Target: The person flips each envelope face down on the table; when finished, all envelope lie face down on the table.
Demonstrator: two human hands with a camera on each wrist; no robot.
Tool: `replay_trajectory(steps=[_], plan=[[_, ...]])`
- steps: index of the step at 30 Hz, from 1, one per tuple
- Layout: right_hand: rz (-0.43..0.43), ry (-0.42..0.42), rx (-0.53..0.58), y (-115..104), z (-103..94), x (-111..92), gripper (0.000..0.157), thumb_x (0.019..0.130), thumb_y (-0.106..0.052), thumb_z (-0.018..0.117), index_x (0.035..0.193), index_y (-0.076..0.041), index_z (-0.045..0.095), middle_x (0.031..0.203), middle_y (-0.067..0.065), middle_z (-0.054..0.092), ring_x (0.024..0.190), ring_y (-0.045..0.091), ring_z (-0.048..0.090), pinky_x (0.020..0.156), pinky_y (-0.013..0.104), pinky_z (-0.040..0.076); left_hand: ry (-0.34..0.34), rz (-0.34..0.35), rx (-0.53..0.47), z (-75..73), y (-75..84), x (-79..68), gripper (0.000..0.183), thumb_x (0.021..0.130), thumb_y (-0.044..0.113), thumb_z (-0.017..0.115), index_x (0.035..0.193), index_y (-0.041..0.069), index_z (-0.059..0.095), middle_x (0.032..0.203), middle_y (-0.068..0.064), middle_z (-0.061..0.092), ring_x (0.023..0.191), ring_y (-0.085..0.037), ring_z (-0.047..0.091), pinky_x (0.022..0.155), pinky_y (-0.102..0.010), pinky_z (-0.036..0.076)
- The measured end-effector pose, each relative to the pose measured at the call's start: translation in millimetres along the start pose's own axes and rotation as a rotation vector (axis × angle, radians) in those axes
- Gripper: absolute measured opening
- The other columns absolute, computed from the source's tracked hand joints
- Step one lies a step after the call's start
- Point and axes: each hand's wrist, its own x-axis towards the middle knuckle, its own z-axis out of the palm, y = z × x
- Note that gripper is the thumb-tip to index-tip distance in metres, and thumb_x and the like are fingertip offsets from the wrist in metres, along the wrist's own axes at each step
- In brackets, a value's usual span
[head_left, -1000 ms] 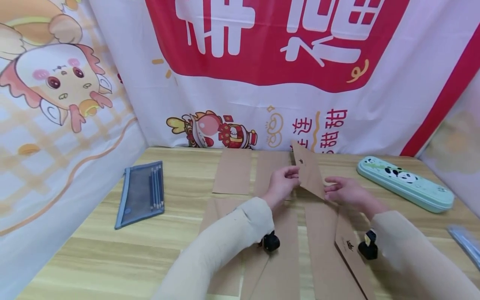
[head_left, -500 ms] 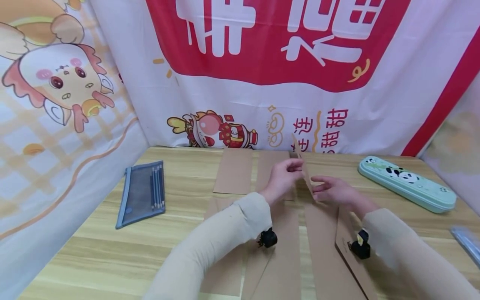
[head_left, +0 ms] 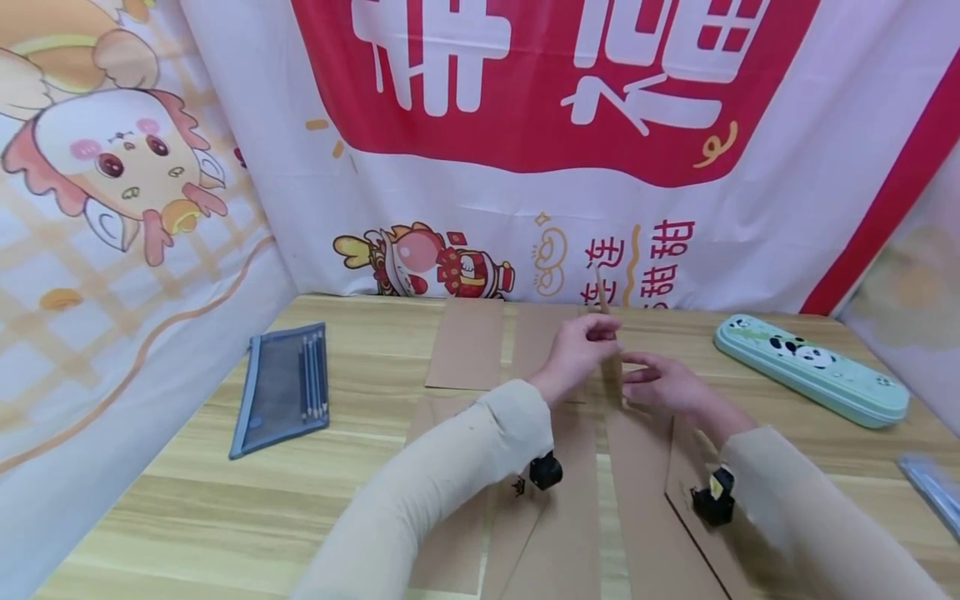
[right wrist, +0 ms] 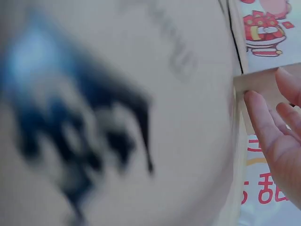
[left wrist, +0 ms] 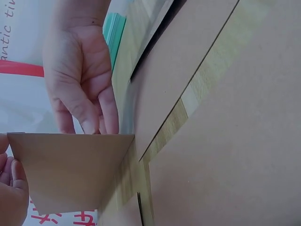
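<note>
A brown paper envelope stands upright off the table between my hands, almost edge-on in the head view. My left hand pinches it along one edge between thumb and fingers; the left wrist view catches that hand's fingertips at the left. From the other side, my right hand touches the lower end with nearly straight fingers. In the right wrist view, a fingertip of that hand meets the brown paper's edge. Below my arms lie more brown envelopes, one with a small black crown print partly under my left wrist.
Two brown envelopes lie along the table's back. At left is a blue mesh pouch with pencils. A mint panda pencil case sits at right, and a clear bluish object near the right edge. A printed cloth hangs behind.
The envelope has turned from showing its printed face to nearly edge-on. My left hand shifted slightly right, and my right hand moved left with the envelope's lower end.
</note>
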Motion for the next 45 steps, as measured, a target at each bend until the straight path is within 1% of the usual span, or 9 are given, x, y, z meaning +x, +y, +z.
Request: replay_trajectory(steps=[6, 12, 17, 21, 26, 30, 36, 42, 45], plan=[[-0.004, 0.074, 0.08, -5.6, 2.0, -12.9, 0.063, 0.09, -0.015, 0.059, 0.144, -0.002, 0.028, 0.132, 0.029, 0.045, 0.114, 0.028, 0.052, 0.101, 0.046, 0.041, -0.009, -0.018, -0.004, 3.0, -0.2, 1.2, 0.031, 0.081, -0.004, 0.065, 0.111, 0.0, 0.063, 0.105, -0.012, 0.067, 0.093, -0.015, 0.061, 0.075, -0.014, 0.05], [-0.071, 0.221, 0.162, -19.1, 8.4, -19.8, 0.062, 0.088, -0.02, 0.064, 0.141, -0.004, 0.035, 0.13, 0.025, 0.049, 0.096, 0.001, 0.058, 0.093, 0.028, 0.047, -0.009, -0.02, -0.005, 5.7, -0.2, 2.1, 0.032, 0.081, 0.0, 0.067, 0.112, 0.0, 0.063, 0.107, -0.011, 0.066, 0.094, -0.015, 0.061, 0.076, -0.013, 0.049], [-0.114, 0.357, 0.212, -25.4, 19.1, -19.4, 0.052, 0.086, -0.012, 0.065, 0.131, 0.004, 0.045, 0.106, -0.001, 0.065, 0.087, -0.005, 0.057, 0.08, 0.014, 0.049, -0.015, -0.018, -0.018, 7.7, -0.5, 2.3, 0.033, 0.081, 0.0, 0.067, 0.113, 0.001, 0.063, 0.106, -0.011, 0.066, 0.091, -0.012, 0.06, 0.076, -0.013, 0.049], [-0.102, 0.42, 0.22, -24.0, 25.7, -17.6, 0.047, 0.087, -0.015, 0.064, 0.127, 0.005, 0.05, 0.093, -0.017, 0.06, 0.087, -0.006, 0.055, 0.077, 0.012, 0.048, -0.011, -0.018, -0.051, 8.2, -3.3, 2.9, 0.033, 0.08, 0.0, 0.067, 0.113, 0.002, 0.063, 0.103, -0.01, 0.067, 0.088, -0.01, 0.06, 0.075, -0.014, 0.049], [-0.091, 0.476, 0.235, -21.1, 29.9, -15.7, 0.045, 0.087, -0.018, 0.065, 0.124, 0.004, 0.053, 0.091, -0.018, 0.06, 0.088, -0.003, 0.055, 0.077, 0.012, 0.048, -0.007, -0.015, -0.079, 7.9, -7.2, 3.8, 0.035, 0.08, 0.002, 0.068, 0.115, 0.003, 0.063, 0.104, -0.008, 0.067, 0.089, -0.008, 0.059, 0.076, -0.015, 0.049], [-0.042, 0.542, 0.181, -21.7, 33.2, -16.2, 0.04, 0.086, -0.023, 0.066, 0.118, -0.001, 0.059, 0.087, -0.018, 0.061, 0.086, -0.001, 0.055, 0.075, 0.015, 0.048, -0.011, -0.042, -0.111, 8.0, -10.7, 1.5, 0.034, 0.082, 0.005, 0.067, 0.116, 0.007, 0.063, 0.105, -0.003, 0.065, 0.09, -0.005, 0.057, 0.079, -0.016, 0.049], [0.032, 0.709, 0.099, -27.1, 38.4, -17.6, 0.027, 0.083, -0.019, 0.07, 0.104, -0.004, 0.068, 0.08, -0.01, 0.064, 0.076, 0.003, 0.054, 0.064, 0.015, 0.047, -0.019, -0.046, -0.256, 13.2, -19.5, 0.9, 0.03, 0.085, 0.007, 0.064, 0.115, 0.007, 0.064, 0.109, -0.004, 0.065, 0.093, -0.004, 0.057, 0.084, -0.019, 0.049], [0.032, 0.925, -0.005, -33.5, 44.9, -19.8, 0.016, 0.081, -0.017, 0.07, 0.09, -0.003, 0.071, 0.074, 0.002, 0.064, 0.063, 0.004, 0.05, 0.053, 0.013, 0.042, 0.001, -0.054, -0.433, 15.1, -26.7, 0.5, 0.03, 0.087, 0.003, 0.059, 0.117, 0.0, 0.061, 0.113, -0.015, 0.063, 0.099, -0.021, 0.061, 0.085, -0.024, 0.052], [0.031, 0.991, 0.005, -36.9, 45.9, -22.4, 0.015, 0.082, -0.017, 0.069, 0.088, -0.003, 0.069, 0.075, 0.006, 0.063, 0.062, 0.004, 0.049, 0.051, 0.012, 0.041, 0.025, -0.066, -0.47, 14.8, -30.7, -0.1, 0.03, 0.087, 0.0, 0.058, 0.117, -0.003, 0.06, 0.113, -0.017, 0.062, 0.106, -0.032, 0.058, 0.086, -0.027, 0.052]])
